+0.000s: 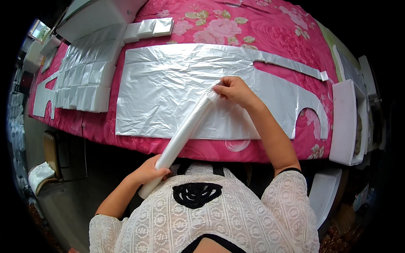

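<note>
A long, narrow length of folded white plastic sheet (182,131) slants from my waist up over the table. Near its lower end my left hand (149,170) is wrapped round it. My right hand (234,90) pinches the gathered upper end between thumb and fingers. Beneath it, a wide, shiny white plastic sheet (156,90) is spread flat and wrinkled. It looks like an apron, with a long strip and a curved cut-out at its right end. Whether it is one layer or a stack, I cannot tell.
Rows of small folded white plastic packets (86,82) stand at the left, with several more packets (147,28) behind. A pink flowered cloth (223,27) covers the table. White boxes stand at the back left (95,19) and the right edge (344,122). A chair (49,154) is at lower left.
</note>
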A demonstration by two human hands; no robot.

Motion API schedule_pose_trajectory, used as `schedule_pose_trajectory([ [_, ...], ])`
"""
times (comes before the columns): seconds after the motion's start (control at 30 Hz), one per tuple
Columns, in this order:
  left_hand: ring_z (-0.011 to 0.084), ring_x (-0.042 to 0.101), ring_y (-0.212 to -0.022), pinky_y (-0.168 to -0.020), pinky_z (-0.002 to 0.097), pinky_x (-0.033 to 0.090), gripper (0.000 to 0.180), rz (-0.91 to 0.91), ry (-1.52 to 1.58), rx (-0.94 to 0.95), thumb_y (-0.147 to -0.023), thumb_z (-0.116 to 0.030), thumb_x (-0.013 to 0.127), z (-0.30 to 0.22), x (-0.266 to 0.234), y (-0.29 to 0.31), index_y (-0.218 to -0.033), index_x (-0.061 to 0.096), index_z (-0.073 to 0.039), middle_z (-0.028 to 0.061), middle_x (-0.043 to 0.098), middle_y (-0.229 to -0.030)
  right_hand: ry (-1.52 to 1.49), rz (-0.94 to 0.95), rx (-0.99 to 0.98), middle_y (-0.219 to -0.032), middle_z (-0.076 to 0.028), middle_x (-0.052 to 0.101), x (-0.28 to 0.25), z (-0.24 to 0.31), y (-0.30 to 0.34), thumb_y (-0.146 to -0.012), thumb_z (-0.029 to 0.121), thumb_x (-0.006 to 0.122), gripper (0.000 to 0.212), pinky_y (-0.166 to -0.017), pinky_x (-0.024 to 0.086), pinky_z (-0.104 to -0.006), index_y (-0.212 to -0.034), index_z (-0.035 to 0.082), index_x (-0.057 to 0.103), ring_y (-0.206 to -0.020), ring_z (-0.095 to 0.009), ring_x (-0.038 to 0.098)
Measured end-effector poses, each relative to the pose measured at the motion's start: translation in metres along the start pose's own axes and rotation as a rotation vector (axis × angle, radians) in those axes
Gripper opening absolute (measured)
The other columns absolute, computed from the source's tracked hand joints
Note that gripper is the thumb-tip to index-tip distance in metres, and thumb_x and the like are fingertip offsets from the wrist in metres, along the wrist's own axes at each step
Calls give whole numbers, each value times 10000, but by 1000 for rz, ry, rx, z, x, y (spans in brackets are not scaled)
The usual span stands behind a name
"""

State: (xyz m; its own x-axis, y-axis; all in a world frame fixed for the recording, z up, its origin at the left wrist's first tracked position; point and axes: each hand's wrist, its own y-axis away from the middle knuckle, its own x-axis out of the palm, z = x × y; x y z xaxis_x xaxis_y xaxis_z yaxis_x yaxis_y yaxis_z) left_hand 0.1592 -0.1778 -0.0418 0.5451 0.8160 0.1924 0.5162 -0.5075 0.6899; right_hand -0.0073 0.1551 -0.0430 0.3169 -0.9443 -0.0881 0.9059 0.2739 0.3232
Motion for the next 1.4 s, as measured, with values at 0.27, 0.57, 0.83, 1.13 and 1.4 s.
schedule_pose_trajectory([
  [0.27,120,572,-801,-756,287,467,445,112,-117,-169,-735,-201,705,12,-28,25,-1094,526,-10,61,598,-923,225,-636,-187,-670,-3,590,-140,-37,-18,-817,165,638,175,-512,404,-227,-829,-10,635,-568,-66,505],
  [0.57,145,596,-846,-791,305,465,443,200,-585,45,-705,-157,729,-77,-49,12,-1092,551,-34,59,624,-915,163,-578,-184,-684,10,591,-170,-42,-10,-827,149,626,155,-533,409,-209,-841,-5,640,-575,-56,493],
  [0.83,298,577,-924,-818,398,470,536,-406,-1469,1022,-654,-237,753,-155,4,-96,-1123,561,-62,114,598,-1008,192,-298,-173,-716,3,594,-95,-9,-48,-830,162,630,164,-588,426,-223,-850,-1,628,-628,-62,513],
  [1.13,330,272,-1320,-1103,417,180,800,70,-1576,992,-804,-525,494,-98,31,-120,-1291,354,94,220,330,-1383,249,-202,-29,-741,-6,590,-98,3,-64,-827,171,634,192,-596,439,-225,-923,5,627,-632,-74,529],
  [1.4,347,247,-1331,-1093,447,161,873,-93,-1554,893,-806,-605,418,-73,61,-109,-1320,314,93,244,286,-1406,649,-374,-401,-1136,-170,540,-28,21,9,-809,218,625,404,-869,434,-366,-1159,29,554,-993,-287,540],
])
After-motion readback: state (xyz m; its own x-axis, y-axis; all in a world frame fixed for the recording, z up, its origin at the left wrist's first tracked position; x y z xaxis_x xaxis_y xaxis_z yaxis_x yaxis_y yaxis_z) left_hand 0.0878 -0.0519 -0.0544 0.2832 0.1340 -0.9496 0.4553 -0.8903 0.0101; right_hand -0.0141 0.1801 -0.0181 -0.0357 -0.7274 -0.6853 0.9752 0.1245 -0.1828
